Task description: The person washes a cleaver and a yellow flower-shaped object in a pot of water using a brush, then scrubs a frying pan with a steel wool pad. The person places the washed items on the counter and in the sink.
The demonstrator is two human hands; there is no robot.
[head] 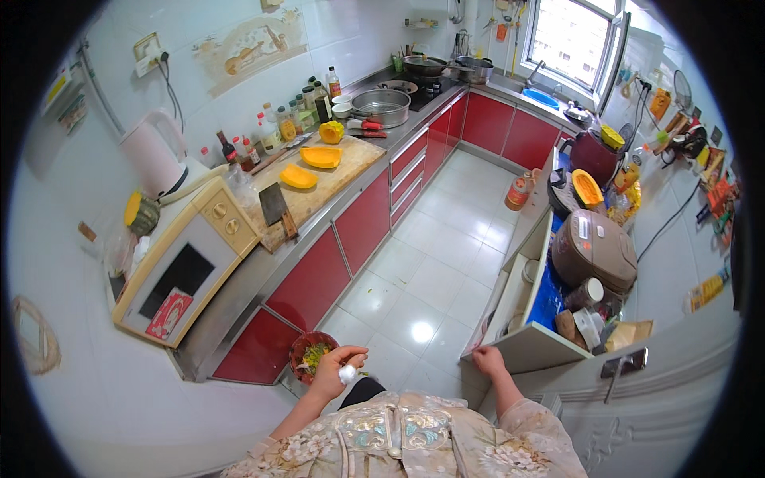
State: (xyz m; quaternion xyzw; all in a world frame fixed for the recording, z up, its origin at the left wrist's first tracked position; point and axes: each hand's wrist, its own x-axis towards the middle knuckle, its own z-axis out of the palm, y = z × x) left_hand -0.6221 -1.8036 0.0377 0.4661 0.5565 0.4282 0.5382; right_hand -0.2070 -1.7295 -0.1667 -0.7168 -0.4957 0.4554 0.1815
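Note:
My left hand (334,371) is at the lower middle, its fingers curled around a wad of white tissue (347,374). Just beyond that hand, a red bin (297,346) holding food scraps stands on the floor against the red cabinets. My right hand (490,361) appears beside the near corner of a white cabinet (532,349). Its fingers are bent downward, and their undersides are hidden. On the left counter, a wooden cutting board (352,156) bears a cleaver (276,206), two cut pumpkin wedges (299,177) and a yellow pumpkin piece (331,132).
A microwave oven (185,263) with a kettle (154,149) on top stands at the left. Along the right are a rice cooker (594,248) and a halved pumpkin (588,187). An oil jug (518,192) sits on the tiled floor (412,257). A door handle (623,365) is at lower right.

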